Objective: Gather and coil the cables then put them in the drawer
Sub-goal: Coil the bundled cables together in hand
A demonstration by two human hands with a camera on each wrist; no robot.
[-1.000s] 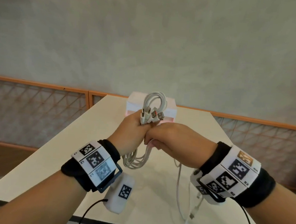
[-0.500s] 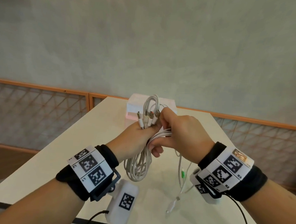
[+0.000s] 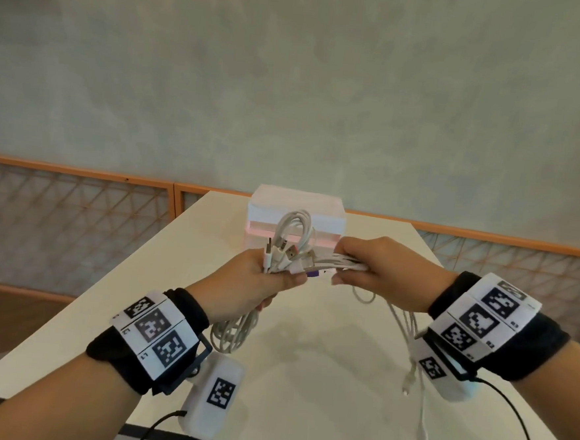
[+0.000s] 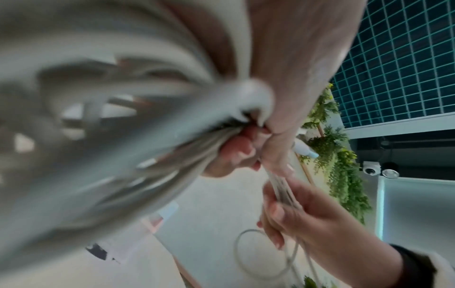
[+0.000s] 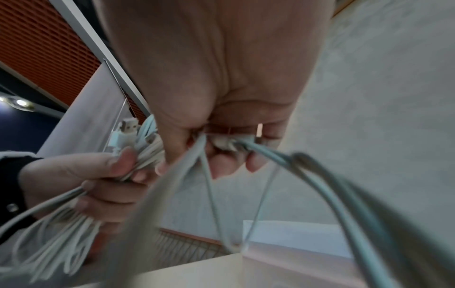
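Above the white table (image 3: 305,375) my left hand (image 3: 249,285) grips a coiled bundle of white cables (image 3: 293,230). Loops stick up over the fist and hang below it, and several USB plugs (image 3: 289,254) poke out at the top. My right hand (image 3: 374,263) grips the loose strands (image 3: 340,265) that run sideways from the coil. Their free ends (image 3: 409,352) hang down past my right wrist toward the table. The right wrist view has my right hand (image 5: 221,152) curled round the cables (image 5: 246,144). In the left wrist view my left hand's fingers (image 4: 236,154) clamp the bundle (image 4: 172,140).
A small white and pink drawer box (image 3: 295,216) stands at the far end of the table, just behind my hands. An orange-framed lattice railing (image 3: 77,205) runs behind the table, with a pale wall above it. The table's near edge (image 3: 45,405) lies below my left forearm.
My right hand has moved right, away from the left fist, drawing the loose strands out sideways. The hanging cable ends have risen off the table. The left hand has kept its hold on the coil.
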